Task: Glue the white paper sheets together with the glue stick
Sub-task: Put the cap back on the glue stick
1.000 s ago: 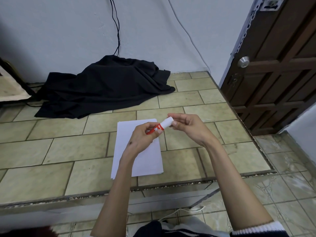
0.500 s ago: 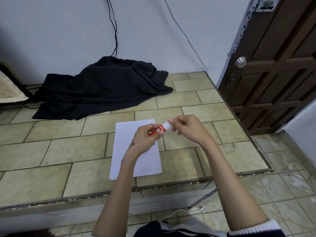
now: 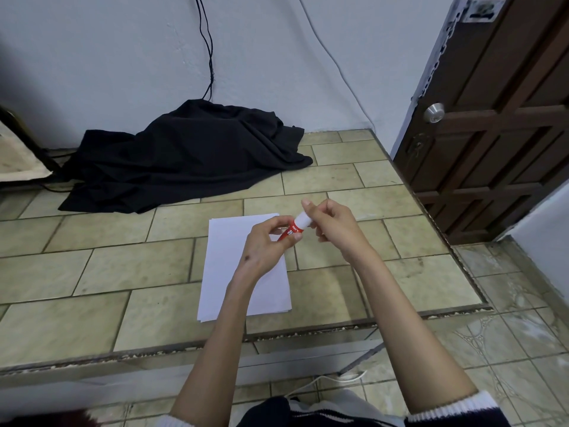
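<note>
Matt white paper sheets (image 3: 221, 266), smooth, probably plastic glue stick (image 3: 294, 228), matt black cloth (image 3: 184, 155), dark wooden door (image 3: 492, 134)

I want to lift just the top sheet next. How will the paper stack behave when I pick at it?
The paper stack looks thin and loose, its near edges slightly fanned, so the top sheet would probably flop when lifted by one corner. It lies flat on smooth tiles, so a push likely slides it rather than lifts it. It is likely very light.
</note>
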